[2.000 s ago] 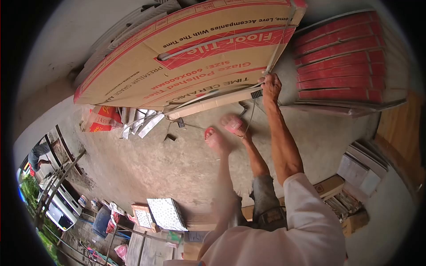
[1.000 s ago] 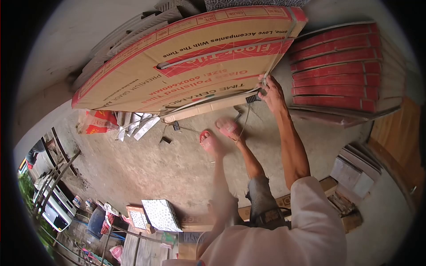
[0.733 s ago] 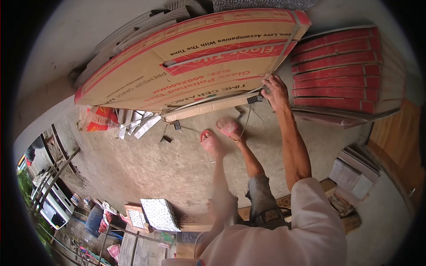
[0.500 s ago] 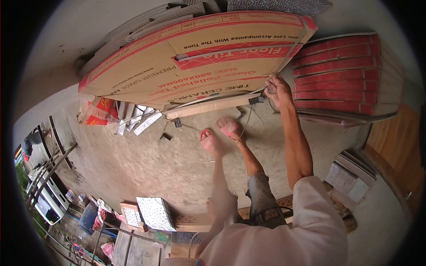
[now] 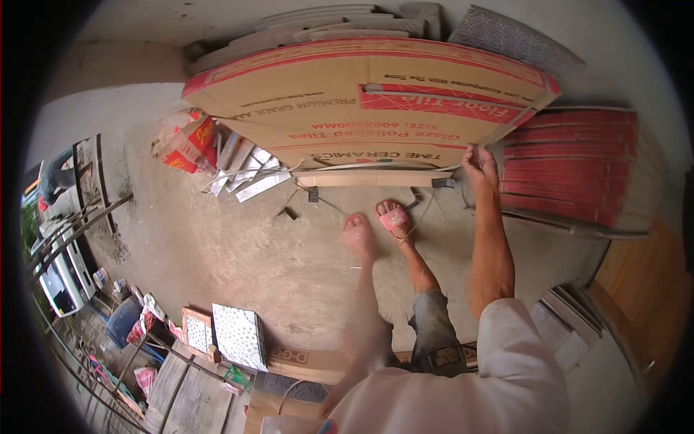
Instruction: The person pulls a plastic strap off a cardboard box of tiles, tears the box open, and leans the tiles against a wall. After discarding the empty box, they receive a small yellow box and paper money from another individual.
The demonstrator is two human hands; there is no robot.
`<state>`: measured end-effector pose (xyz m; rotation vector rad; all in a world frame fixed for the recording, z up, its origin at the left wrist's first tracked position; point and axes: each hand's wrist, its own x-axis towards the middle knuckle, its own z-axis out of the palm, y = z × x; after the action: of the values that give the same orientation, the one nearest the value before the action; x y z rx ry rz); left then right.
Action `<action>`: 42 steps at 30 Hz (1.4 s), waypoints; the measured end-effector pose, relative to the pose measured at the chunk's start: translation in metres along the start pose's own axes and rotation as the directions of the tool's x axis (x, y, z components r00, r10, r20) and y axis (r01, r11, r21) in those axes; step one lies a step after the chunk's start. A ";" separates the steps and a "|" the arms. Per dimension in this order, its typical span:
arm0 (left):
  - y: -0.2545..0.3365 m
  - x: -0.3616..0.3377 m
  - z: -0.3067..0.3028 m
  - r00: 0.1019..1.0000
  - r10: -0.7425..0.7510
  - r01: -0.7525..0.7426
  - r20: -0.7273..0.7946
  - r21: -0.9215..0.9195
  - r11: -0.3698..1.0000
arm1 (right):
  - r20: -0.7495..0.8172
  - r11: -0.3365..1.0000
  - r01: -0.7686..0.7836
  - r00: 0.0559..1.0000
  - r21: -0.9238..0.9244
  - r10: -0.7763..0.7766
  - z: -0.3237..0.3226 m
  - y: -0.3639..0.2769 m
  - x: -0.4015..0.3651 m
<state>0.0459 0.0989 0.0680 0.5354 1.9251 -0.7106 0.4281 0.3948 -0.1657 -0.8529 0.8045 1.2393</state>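
A large floor tile carton (image 5: 340, 108) leans in front of me, its printing upside down. A thin pale packing strap (image 5: 390, 168) runs along its lower edge to the lower right corner. There my right hand (image 5: 481, 170) is closed, fingers bent around the strap beside the carton's edge. My left arm (image 5: 347, 383) hangs down by my left leg, smeared by motion. Its fingers cannot be made out. Loose cord and small black corner pieces (image 5: 442, 183) lie on the floor below the carton.
Stacked red-edged cartons (image 5: 571, 166) stand on the right. A red and yellow bag (image 5: 191, 145) and silvery strips (image 5: 249, 170) lie at left. Tile pieces (image 5: 567, 318) lean near a wooden door (image 5: 643, 282). Patterned tiles (image 5: 238, 336) stand behind left, near a metal railing (image 5: 173, 390).
My view has turned, so the carton sits further right and lower in it. My right hand stays at the carton's lower right corner, still closed. The left arm remains blurred.
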 end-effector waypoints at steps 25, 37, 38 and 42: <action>-0.001 0.009 -0.028 0.999 -0.018 0.022 0.036 -0.108 0.994 | 0.115 0.836 0.256 0.967 -0.485 -0.229 -0.004 0.007 -0.007; 0.010 0.014 -0.040 0.998 -0.055 0.059 0.036 -0.118 0.991 | -0.191 0.926 0.153 0.955 -0.347 -0.229 0.001 -0.014 0.032; 0.012 0.013 -0.043 0.998 -0.057 0.061 0.036 -0.125 0.990 | -0.199 0.920 0.161 0.949 -0.357 -0.243 0.014 -0.009 0.021; 0.016 0.009 -0.053 0.998 -0.055 0.058 0.025 -0.141 0.988 | -0.179 0.910 0.159 0.954 -0.383 -0.242 0.012 -0.012 0.033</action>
<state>0.0178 0.1468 0.0744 0.3847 1.9607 -0.6068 0.4455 0.4191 -0.1876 -1.3653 0.6491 1.1352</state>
